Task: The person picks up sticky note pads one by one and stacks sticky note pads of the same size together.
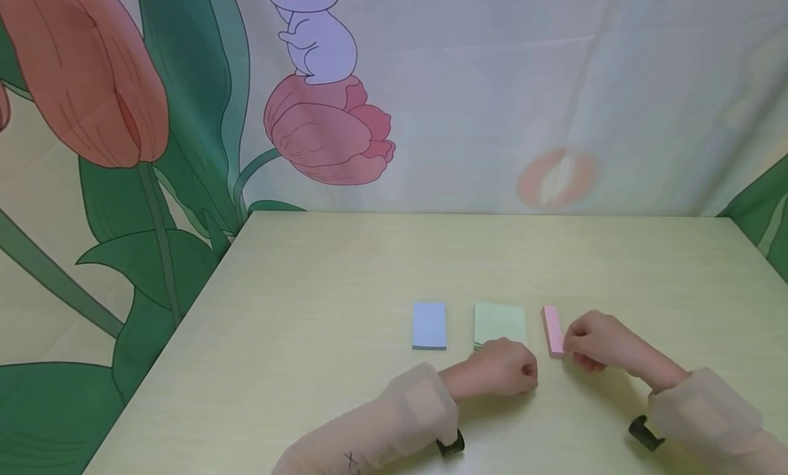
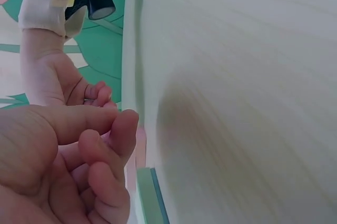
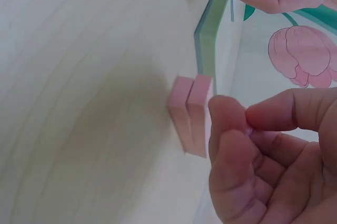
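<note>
My left hand [image 1: 503, 367] is above the table in front of the light green sticky note pad [image 1: 500, 322], covering part of its near edge. Its fingers are curled and the thumb meets the index fingertip, with nothing seen between them in the left wrist view. My right hand [image 1: 603, 341] is just right of the narrow pink sticky note pad [image 1: 552, 330]. Thumb and index fingertip touch there too, and nothing shows in the pinch. In the right wrist view, the pink pad consists of two blocks [image 3: 188, 111], one on the other. Contact with it cannot be told.
A blue sticky note pad [image 1: 429, 326] lies left of the green one, a small gap between them. All sit in a row on the pale table [image 1: 320, 290]. A printed curtain [image 1: 468, 105] hangs behind the far edge. Dark wrist cameras [image 1: 645, 432] sit below the sleeves.
</note>
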`<control>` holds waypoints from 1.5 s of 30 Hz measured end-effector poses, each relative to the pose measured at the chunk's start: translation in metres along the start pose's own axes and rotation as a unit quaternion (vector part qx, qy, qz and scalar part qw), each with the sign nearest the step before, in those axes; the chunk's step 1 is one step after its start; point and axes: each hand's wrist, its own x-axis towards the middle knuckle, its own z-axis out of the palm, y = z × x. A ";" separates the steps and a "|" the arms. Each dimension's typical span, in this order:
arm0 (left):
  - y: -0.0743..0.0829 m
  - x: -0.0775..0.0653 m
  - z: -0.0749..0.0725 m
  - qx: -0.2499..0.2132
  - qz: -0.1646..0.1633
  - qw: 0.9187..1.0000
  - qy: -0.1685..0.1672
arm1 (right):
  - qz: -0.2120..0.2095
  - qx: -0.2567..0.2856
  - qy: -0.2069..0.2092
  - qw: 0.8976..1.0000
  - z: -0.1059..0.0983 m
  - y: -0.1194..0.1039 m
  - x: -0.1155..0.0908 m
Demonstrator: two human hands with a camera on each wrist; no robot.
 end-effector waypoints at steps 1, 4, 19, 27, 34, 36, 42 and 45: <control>-0.001 -0.001 -0.001 -0.001 -0.002 1.000 -0.001 | 0.001 0.000 0.002 1.000 0.000 -0.001 -0.001; -0.007 -0.003 -0.003 -0.009 -0.005 1.000 0.009 | 0.000 -0.004 0.011 1.000 -0.001 -0.003 -0.002; -0.002 0.005 0.006 -0.150 -0.010 0.989 0.009 | 0.009 0.035 0.038 0.999 -0.006 0.011 0.010; 0.006 0.012 0.012 -0.141 0.001 0.990 -0.010 | 0.027 0.065 0.030 0.997 -0.003 0.017 0.012; 0.008 0.014 0.014 -0.153 -0.003 0.988 -0.019 | 0.034 0.063 -0.004 0.997 0.002 0.020 0.011; 0.008 0.014 0.014 -0.160 -0.005 0.987 -0.023 | 0.036 0.061 -0.012 0.997 0.003 0.020 0.011; 0.010 0.015 0.015 -0.140 -0.003 0.990 -0.023 | 0.038 0.051 -0.025 0.998 0.003 0.019 0.011; 0.012 0.014 0.014 -0.123 -0.006 0.992 -0.015 | 0.039 0.048 -0.030 0.998 0.004 0.019 0.011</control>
